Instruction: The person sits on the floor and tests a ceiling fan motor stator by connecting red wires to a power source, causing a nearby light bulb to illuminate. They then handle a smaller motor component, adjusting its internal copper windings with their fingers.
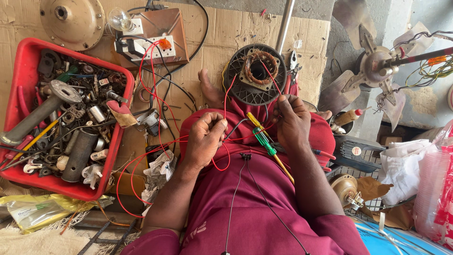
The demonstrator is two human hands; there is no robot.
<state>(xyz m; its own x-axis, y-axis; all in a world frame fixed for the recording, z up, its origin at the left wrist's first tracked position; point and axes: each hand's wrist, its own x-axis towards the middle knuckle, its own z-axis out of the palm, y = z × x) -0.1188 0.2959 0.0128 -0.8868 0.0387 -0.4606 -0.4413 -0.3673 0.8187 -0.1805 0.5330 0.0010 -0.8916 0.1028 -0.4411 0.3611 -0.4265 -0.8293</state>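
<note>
Hands work low over the lap of a seated person in maroon clothing. Left hand (204, 138) has its fingers pinched together on a red wire (160, 106), which loops down over the thigh and runs up to a switchboard (158, 40) on the cardboard-covered floor (212, 35). Right hand (291, 120) has its fingertips closed on a thin wire end at the lower rim of the fan motor (255, 74). The motor lies propped against the knee, copper winding exposed at its centre, with thin red and yellow leads trailing from it toward both hands.

A screwdriver (265, 142) with a yellow and green handle rests across the lap between the hands, its shaft passing under the right wrist. A thin black cord hangs down the chest below it.

Surroundings: a red tray (28, 52) crowded with metal parts, pipes and bearings sits well to the left. A clear bulb (119, 19) is mounted on the switchboard, and a round metal cover (71, 21) lies beside it. To the right stand a bladed fan assembly (375, 66), a small bottle (349, 116) and a wire grille (365, 163). A bare foot (210, 89) lies just left of the motor. Tangled wiring crosses the floor between tray and lap
</note>
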